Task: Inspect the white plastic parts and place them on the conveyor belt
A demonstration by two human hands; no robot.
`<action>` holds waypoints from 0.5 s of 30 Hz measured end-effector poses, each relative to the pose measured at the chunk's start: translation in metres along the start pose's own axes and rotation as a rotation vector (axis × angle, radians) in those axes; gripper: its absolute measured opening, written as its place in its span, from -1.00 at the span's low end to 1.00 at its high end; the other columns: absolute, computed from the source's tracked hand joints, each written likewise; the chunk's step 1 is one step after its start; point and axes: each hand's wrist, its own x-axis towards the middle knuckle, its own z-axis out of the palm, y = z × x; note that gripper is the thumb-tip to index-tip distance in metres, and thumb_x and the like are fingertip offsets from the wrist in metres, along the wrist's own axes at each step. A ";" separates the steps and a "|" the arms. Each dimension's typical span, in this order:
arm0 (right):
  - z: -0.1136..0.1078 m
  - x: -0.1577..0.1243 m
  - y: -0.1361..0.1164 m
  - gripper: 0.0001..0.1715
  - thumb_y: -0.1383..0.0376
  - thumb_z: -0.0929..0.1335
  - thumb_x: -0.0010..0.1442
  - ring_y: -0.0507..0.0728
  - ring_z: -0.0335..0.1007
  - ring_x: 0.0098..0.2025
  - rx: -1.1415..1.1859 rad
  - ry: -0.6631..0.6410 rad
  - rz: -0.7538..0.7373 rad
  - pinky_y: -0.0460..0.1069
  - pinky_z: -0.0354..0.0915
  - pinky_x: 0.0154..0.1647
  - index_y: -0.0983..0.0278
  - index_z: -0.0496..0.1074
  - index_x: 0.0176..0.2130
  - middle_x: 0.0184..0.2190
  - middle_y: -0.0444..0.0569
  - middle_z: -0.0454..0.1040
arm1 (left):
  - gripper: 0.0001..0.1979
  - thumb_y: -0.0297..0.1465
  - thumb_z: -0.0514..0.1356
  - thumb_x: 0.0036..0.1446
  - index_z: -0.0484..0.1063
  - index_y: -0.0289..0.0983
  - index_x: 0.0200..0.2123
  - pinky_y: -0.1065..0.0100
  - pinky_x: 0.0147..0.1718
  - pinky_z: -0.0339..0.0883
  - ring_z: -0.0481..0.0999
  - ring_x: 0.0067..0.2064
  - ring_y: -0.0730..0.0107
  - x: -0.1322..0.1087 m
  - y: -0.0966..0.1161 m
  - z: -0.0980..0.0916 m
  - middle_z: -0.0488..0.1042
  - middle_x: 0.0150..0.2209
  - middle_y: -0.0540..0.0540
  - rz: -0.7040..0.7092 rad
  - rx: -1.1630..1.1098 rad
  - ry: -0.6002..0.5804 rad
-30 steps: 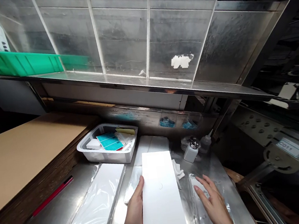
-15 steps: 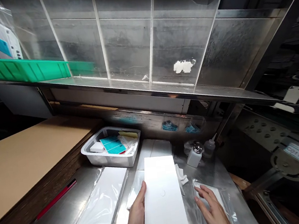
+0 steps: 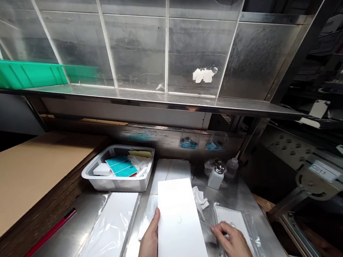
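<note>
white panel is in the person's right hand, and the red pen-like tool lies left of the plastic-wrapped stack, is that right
Wrong hand: in the head view, the left hand holds the white panel, and the right hand is apart from it. The red pen-like tool does lie left of the plastic-wrapped stack.

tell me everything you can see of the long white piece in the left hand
The white piece is rectangular, smooth-looking, of uncertain material, with a faint curved mark on its visible face. It is held over the metal bench, near end out of frame. The left hand grips its left side; the right hand is apart.
</note>
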 end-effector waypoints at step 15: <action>-0.005 -0.006 -0.006 -0.57 0.03 0.23 0.13 0.22 0.34 -0.10 0.155 -0.008 0.038 0.06 0.26 -0.12 0.22 0.40 -0.12 -0.09 0.04 0.44 | -0.39 -0.07 0.13 0.06 0.28 -0.35 0.08 0.08 -0.03 0.29 0.53 -0.14 0.00 0.007 0.007 -0.003 0.55 -0.17 -0.24 0.111 0.023 0.139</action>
